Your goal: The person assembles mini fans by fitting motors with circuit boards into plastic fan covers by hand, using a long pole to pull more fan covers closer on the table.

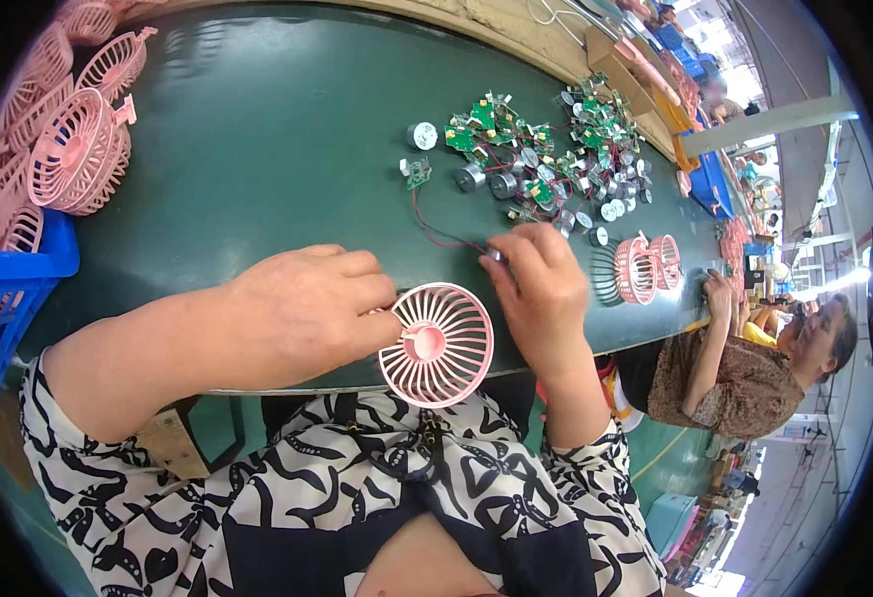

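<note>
Cage (425,343), probably light and springy, best held by its rim, is at the table's (257,149) near edge, pinched in my left hand (322,308) while my right hand (548,289) pinches a small motor (493,255).

Green workbench (257,129): one. Wearer's hands: two, left hand (322,303) and right hand (546,289). Pink fan guards: one in left hand (424,343), at least two standing bench-right (637,274), many overlapping at blue basket (13,289), uncountable. Motors: one in right fingers (496,254), one white-faced by the heap (422,135), heaped ones (471,178) uncounted. Circuit boards: one set apart (418,175); heaped boards (459,137) too tangled. Nearby co-worker (730,388): one.
</note>
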`<state>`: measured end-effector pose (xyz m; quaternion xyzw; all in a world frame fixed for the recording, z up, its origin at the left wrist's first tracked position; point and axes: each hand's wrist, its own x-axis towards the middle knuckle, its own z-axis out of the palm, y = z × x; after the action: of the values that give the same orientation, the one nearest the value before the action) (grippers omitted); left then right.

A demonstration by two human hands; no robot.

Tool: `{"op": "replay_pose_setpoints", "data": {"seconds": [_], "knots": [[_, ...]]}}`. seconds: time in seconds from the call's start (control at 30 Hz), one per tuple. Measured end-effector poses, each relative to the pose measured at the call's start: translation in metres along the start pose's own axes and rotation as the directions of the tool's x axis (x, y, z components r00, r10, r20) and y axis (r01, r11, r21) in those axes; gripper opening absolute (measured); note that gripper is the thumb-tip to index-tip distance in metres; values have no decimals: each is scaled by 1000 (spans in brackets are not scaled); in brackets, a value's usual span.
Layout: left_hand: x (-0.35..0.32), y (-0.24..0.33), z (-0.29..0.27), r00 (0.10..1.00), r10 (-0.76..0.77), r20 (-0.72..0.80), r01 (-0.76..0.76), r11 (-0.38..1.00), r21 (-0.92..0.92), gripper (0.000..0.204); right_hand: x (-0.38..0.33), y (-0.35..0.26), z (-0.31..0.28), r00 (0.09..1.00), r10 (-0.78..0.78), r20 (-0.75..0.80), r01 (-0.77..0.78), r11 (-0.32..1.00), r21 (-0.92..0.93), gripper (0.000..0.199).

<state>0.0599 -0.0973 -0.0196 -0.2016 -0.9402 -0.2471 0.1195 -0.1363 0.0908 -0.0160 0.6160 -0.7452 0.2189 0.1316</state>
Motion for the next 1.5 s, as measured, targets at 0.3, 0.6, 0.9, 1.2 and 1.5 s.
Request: {"op": "replay_pose_setpoints", "data": {"seconds": [0.3, 0.6, 0.9, 1.2, 1.5], "knots": [[-2, 3, -3, 1000, -1, 28, 1, 1000, 6, 18, -20, -16, -10, 973, 230, 26, -231, 961, 149, 33], [-1, 3, -4, 994, -91, -60, 97, 989, 115, 20, 4, -38, -41, 984, -28, 177, -6, 982, 191, 34], [-3, 5, 0, 992, -78, -97, 89, 990, 112, 18, 9, -57, -32, 923, -153, 352, 96, 980, 172, 37], [-2, 7, 1, 994, -62, -90, 75, 987, 145, 17, 8, -54, -32, 888, -189, 419, 178, 982, 65, 32], [-6, 2, -1, 995, -44, -88, 55, 990, 126, 18, 9, -53, -28, 881, -256, 398, 248, 966, 72, 33]]}}
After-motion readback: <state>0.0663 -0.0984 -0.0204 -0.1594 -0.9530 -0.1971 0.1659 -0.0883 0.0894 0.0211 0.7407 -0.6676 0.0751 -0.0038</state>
